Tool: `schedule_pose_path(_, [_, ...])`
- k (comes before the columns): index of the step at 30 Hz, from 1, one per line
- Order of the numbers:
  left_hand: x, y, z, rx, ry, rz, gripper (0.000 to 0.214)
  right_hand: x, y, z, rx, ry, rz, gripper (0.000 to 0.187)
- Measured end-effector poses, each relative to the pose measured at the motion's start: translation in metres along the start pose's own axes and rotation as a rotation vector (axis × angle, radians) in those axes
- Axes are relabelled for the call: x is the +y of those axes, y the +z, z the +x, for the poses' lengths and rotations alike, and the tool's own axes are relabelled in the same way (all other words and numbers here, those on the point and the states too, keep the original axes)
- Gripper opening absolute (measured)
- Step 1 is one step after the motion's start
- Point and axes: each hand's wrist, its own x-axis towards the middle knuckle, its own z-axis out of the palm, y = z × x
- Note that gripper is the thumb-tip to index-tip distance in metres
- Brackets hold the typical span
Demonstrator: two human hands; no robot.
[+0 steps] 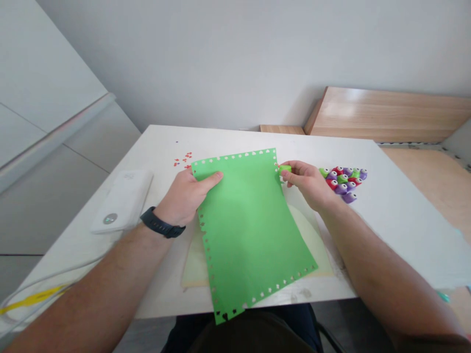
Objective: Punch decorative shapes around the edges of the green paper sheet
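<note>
A green sheet of paper point(253, 220) is held up over the table, with small shaped holes punched along its edges. My left hand point(191, 191) grips its upper left side, thumb on the front face and the other fingers hidden behind. At the upper right edge, my right hand point(303, 179) pinches a small light-green craft punch point(285, 168), which sits against the paper's border. Most of the right edge below the punch has no holes. A pale yellowish sheet point(312, 235) lies on the table beneath the green one.
Several purple, red and green craft punches point(342, 180) are clustered right of my right hand. Small red paper cut-outs point(184, 159) lie at the back left. A white flat device point(123, 201) with a cable rests on the white table point(386, 220) at left.
</note>
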Motion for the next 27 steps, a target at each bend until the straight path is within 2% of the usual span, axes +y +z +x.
schedule_pose_path(9, [0.0014,0.0002,-0.0001,0.018,-0.015,0.006,0.044,0.0042,-0.0042,0.003,0.049,-0.023,0.044,0.036])
schedule_pose_path(16, [0.0005,-0.0006,0.0,0.018,-0.017,0.021,0.044,0.0053,-0.0057,0.0056,0.111,0.001,0.076,0.039])
schedule_pose_path(22, [0.0003,-0.0003,0.0008,0.04,-0.006,0.021,0.04,0.0037,-0.0084,0.0058,0.105,0.0,0.088,0.039])
schedule_pose_path(27, [0.0019,0.0006,0.0005,0.038,-0.016,0.015,0.045,0.0023,-0.008,0.0047,0.102,-0.002,0.084,0.038])
